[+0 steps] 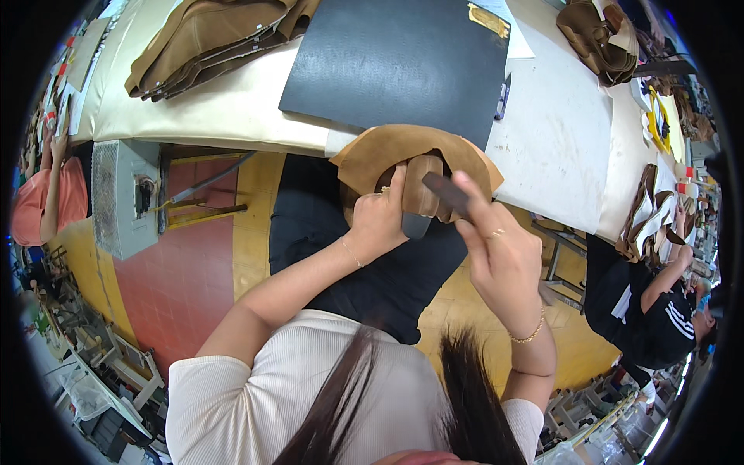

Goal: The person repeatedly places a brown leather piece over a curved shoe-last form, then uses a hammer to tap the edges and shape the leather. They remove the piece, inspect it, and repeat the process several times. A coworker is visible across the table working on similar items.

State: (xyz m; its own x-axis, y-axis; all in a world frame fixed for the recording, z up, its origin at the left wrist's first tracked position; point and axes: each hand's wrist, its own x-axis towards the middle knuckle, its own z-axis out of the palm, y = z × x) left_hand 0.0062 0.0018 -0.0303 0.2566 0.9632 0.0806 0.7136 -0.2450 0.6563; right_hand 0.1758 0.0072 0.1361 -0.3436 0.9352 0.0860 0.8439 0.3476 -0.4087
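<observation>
A curved brown leather piece (418,139) rests at the table's near edge, in front of my body. My left hand (377,219) grips its near side, one finger pointing up along a rounded brown striped part (423,186) in the middle. A dark grey rounded end (415,225) shows just below that part. My right hand (504,252) is closed around a dark bar-shaped tool (446,193), whose end lies over the right side of the striped part. Whether the tool touches it I cannot tell. The tool's handle end is mostly hidden by the hand.
A black board (403,62) lies on the table just beyond the leather. Brown leather pieces are stacked at the far left (209,50) and far right (601,39). A grey metal box (128,198) hangs below the table's left side. Another person in black (655,310) works at the right.
</observation>
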